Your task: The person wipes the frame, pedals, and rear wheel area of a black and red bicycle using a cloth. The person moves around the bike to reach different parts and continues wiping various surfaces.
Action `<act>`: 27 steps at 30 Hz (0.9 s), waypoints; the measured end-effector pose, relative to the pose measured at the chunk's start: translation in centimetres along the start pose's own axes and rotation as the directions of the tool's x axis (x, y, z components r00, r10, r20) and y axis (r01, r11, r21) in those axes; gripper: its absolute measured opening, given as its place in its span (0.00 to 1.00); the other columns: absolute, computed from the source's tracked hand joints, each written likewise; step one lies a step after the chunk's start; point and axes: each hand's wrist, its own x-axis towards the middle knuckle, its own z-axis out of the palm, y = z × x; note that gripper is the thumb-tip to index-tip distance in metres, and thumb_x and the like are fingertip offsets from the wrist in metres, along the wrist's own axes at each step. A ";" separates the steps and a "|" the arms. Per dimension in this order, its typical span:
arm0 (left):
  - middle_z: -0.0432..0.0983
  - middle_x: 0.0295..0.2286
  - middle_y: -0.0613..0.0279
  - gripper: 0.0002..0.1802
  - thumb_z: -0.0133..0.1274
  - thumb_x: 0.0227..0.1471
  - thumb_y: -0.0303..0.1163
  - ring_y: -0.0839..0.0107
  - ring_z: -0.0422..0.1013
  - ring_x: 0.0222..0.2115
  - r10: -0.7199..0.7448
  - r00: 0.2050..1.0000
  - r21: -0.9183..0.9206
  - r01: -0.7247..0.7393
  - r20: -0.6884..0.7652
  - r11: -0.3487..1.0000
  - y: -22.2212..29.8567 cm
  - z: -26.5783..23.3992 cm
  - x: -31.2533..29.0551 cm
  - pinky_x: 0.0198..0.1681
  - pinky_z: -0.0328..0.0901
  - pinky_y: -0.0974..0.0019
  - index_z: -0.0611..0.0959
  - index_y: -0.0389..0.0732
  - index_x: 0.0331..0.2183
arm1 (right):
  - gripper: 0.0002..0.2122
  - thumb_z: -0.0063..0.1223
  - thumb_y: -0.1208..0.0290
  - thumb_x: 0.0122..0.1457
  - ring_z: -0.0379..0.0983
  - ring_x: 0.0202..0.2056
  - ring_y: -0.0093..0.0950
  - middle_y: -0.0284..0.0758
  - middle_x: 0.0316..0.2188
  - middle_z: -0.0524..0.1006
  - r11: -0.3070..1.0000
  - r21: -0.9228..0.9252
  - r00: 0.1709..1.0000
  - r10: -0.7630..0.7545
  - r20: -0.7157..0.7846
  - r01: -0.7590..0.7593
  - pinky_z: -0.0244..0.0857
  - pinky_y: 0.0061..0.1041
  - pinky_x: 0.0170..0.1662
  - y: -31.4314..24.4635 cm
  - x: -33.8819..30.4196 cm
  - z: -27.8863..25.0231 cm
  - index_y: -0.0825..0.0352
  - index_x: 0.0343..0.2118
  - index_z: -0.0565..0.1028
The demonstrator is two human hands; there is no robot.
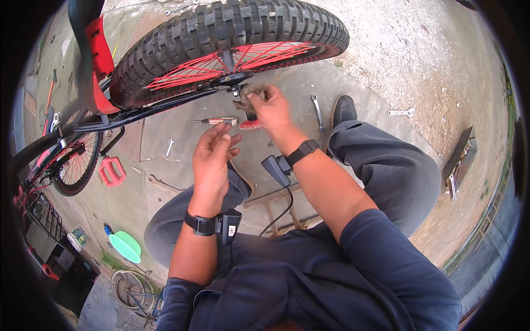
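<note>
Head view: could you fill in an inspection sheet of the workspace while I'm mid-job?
Surface: grey concrete floor.
Job's things: wheel with red spokes; grey-brown rag beside its hub, contact unclear.
Clutter: screwdriver beyond the left hand; wrench near a shoe; other wrenches scattered.
Hands: right hand grips the rag; left has fingers loosely curled, no held item visible.
Cables: black cable from the right wrist unit toward the lap.
Surroundings: green basin at lower left; dark box at right.

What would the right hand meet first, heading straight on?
Likely the axle end of the wheel, just beyond the cloth in the right hand; with depth unclear, the cloth may touch it.
</note>
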 end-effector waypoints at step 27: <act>0.73 0.55 0.51 0.18 0.47 0.66 0.24 0.61 0.75 0.52 -0.045 0.999 0.051 0.046 -0.017 0.998 0.7 0.6 -0.1 0.48 0.69 0.66 0.73 0.32 0.56 | 0.12 0.57 0.79 0.48 0.76 0.41 0.51 0.45 0.37 0.79 0.636 -0.678 0.927 -0.310 0.212 0.368 0.71 0.45 0.43 3.1 4.2 -0.5 0.64 0.38 0.75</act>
